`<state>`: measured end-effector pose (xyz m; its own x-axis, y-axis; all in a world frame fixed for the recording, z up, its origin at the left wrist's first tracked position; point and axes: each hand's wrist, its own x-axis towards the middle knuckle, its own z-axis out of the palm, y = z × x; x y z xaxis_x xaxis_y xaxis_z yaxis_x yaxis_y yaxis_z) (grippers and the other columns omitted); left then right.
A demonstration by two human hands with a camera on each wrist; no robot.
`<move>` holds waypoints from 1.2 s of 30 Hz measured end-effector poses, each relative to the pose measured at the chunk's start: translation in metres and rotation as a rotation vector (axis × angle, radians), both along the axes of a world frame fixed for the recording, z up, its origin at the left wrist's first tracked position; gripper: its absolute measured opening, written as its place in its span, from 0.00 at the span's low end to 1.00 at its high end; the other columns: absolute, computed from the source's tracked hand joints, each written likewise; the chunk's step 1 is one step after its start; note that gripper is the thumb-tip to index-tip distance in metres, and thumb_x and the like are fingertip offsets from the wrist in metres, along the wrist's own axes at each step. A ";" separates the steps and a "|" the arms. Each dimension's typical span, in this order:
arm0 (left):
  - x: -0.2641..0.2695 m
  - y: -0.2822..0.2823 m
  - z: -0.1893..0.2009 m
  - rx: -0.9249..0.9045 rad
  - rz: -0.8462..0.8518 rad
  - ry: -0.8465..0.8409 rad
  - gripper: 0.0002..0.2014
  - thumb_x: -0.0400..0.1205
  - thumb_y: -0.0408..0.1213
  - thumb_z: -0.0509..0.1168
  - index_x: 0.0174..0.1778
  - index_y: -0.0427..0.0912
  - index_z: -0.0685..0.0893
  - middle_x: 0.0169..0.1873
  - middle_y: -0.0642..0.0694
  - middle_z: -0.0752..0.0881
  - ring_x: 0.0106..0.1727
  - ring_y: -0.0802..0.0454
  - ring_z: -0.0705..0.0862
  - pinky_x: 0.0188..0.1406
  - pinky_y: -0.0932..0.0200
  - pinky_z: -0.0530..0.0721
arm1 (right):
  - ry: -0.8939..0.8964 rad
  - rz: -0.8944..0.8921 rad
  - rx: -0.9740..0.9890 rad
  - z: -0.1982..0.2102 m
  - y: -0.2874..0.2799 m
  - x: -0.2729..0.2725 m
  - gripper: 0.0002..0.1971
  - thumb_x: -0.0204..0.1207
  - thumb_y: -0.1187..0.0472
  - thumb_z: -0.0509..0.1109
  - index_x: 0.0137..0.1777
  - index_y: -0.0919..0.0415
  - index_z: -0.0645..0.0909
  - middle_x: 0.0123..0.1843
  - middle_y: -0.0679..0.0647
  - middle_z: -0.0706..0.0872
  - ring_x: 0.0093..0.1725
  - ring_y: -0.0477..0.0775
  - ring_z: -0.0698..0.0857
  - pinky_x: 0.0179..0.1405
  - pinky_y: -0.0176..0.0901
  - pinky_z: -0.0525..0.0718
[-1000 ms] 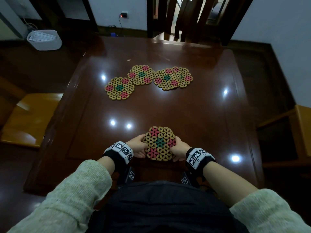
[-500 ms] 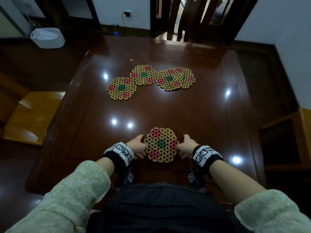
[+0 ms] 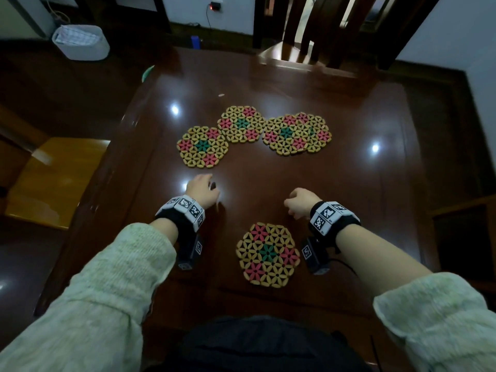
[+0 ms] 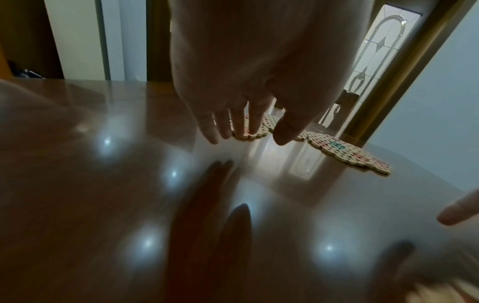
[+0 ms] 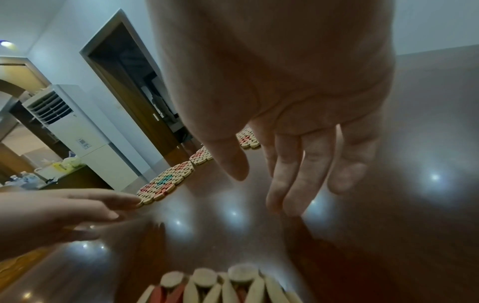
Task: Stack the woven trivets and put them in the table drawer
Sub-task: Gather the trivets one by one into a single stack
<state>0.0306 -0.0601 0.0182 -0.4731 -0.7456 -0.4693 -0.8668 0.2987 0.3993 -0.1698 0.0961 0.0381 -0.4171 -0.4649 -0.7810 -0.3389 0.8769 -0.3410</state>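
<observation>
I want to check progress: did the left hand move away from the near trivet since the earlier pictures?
Yes. The left hand has let go of the near trivet and moved up the table toward the far-left trivet.

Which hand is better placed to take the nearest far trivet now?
Probably the left. The left hand hovers open just short of the left trivet. The right hand is open too, but farther from every far trivet.
</observation>
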 end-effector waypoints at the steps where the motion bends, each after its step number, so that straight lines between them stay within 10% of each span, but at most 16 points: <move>1: -0.006 -0.010 -0.003 -0.012 -0.024 -0.022 0.26 0.82 0.38 0.60 0.77 0.36 0.70 0.76 0.36 0.72 0.77 0.39 0.69 0.75 0.51 0.65 | 0.010 0.016 -0.007 -0.002 -0.007 -0.002 0.24 0.81 0.55 0.62 0.77 0.61 0.68 0.60 0.59 0.87 0.51 0.56 0.89 0.44 0.47 0.87; 6: -0.031 -0.043 -0.016 -0.026 -0.092 -0.076 0.26 0.82 0.39 0.59 0.77 0.37 0.68 0.76 0.37 0.71 0.77 0.40 0.68 0.75 0.52 0.65 | 0.041 0.076 -0.043 -0.015 -0.026 -0.008 0.25 0.80 0.53 0.64 0.77 0.57 0.71 0.72 0.57 0.79 0.69 0.58 0.80 0.68 0.51 0.79; 10: -0.033 -0.047 -0.026 -0.070 -0.083 -0.140 0.32 0.82 0.44 0.58 0.84 0.46 0.58 0.83 0.46 0.58 0.82 0.44 0.56 0.79 0.47 0.62 | 0.064 0.072 -0.110 -0.023 -0.034 -0.006 0.22 0.81 0.54 0.64 0.74 0.56 0.73 0.72 0.55 0.79 0.71 0.57 0.78 0.71 0.51 0.77; 27: -0.023 0.030 -0.029 0.075 -0.386 0.106 0.17 0.80 0.40 0.62 0.63 0.50 0.86 0.66 0.49 0.80 0.71 0.49 0.71 0.74 0.52 0.68 | 0.031 0.031 -0.154 -0.022 -0.027 0.012 0.29 0.79 0.55 0.66 0.79 0.58 0.65 0.75 0.60 0.74 0.72 0.61 0.76 0.70 0.53 0.77; 36: -0.027 0.014 -0.032 0.055 0.152 0.269 0.27 0.78 0.42 0.64 0.75 0.42 0.73 0.70 0.44 0.78 0.72 0.45 0.76 0.72 0.50 0.75 | -0.048 -0.296 -0.227 -0.028 -0.036 0.001 0.34 0.81 0.56 0.65 0.83 0.59 0.56 0.76 0.59 0.74 0.73 0.60 0.76 0.70 0.50 0.76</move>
